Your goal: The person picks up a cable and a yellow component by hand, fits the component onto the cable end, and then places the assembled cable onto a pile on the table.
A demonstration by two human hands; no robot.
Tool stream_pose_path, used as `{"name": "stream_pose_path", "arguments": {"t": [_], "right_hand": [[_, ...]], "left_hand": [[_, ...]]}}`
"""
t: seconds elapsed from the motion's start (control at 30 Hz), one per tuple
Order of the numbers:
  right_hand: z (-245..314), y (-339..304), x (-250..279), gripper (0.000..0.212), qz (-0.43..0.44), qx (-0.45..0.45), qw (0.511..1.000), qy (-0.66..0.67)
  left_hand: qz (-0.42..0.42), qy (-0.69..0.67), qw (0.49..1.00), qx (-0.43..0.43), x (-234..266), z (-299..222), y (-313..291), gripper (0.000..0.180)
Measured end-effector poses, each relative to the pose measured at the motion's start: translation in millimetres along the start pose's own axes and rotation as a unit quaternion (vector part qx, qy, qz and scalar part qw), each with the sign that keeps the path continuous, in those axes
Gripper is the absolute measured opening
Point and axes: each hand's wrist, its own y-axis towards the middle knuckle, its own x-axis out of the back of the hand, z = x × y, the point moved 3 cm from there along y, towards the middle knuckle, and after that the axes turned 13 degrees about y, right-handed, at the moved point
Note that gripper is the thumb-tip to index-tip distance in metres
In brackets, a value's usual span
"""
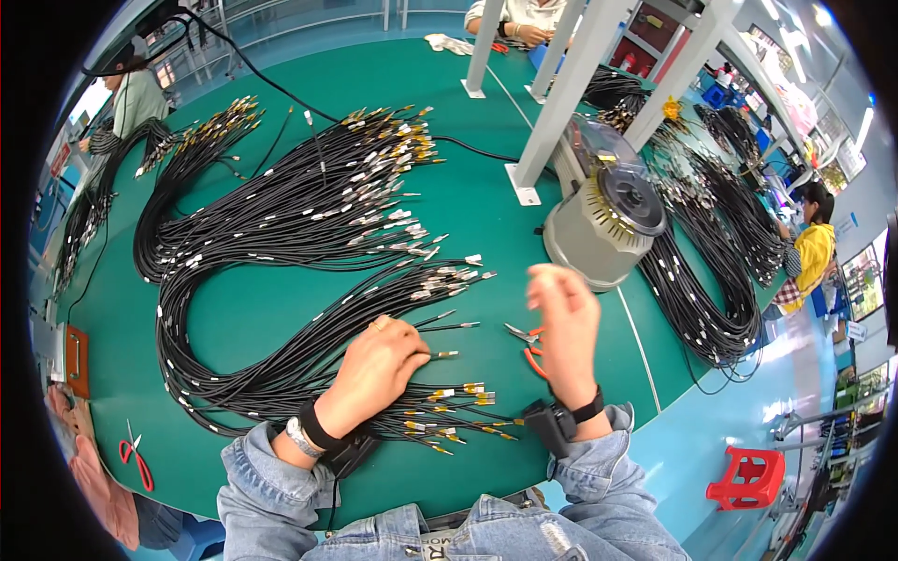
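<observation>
My left hand (379, 360) rests on a bundle of black cables (281, 374) on the green table. Its fingers are closed on a cable, and a yellow-sleeved end (449, 354) sticks out past the fingertips. My right hand (569, 323) is raised over the table in front of a grey machine, its fingers curled together and slightly blurred. Whether anything is in them I cannot make out. Pliers with orange-red handles (533, 363) lie beside and partly under it. Cable ends with yellow sleeves (449, 411) fan out below my left hand; white-tipped ends (440, 280) lie above it.
A grey round-bodied machine (599, 234) stands near a white metal post (552, 122). Larger cable bundles (309, 187) cover the table's far left, others (702, 280) the right. Red-handled scissors (137, 458) lie at the left edge. A red stool (748, 479) stands at right. Other people work around.
</observation>
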Motion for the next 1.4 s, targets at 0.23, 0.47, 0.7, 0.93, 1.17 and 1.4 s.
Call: {"name": "stream_pose_path", "arguments": {"t": [0.23,0.47,0.7,0.93,1.17,1.4], "right_hand": [[28,38,79,0.017,-0.216,0.087,0.962,0.144],[30,53,83,0.02,-0.167,-0.007,0.978,0.123],[25,56,80,0.014,-0.14,0.018,0.969,0.2],[40,50,69,0.011,-0.119,0.113,0.969,0.187],[14,-4,-2,0.006,0.02,-0.053,0.976,0.209],[-10,-60,-36,0.005,0.106,-0.189,0.97,0.115]], "left_hand": [[-0.021,0.09,0.994,0.062,-1,-2,5,0.019],[0.006,0.181,0.981,0.065,-8,4,6,0.016],[0.025,0.177,0.982,0.06,-10,5,7,0.012],[-0.044,0.12,0.989,0.074,2,1,10,0.011],[-0.039,-0.116,0.985,0.123,12,-18,16,0.012],[-0.14,-0.062,0.987,0.046,11,-20,7,0.014]]}}
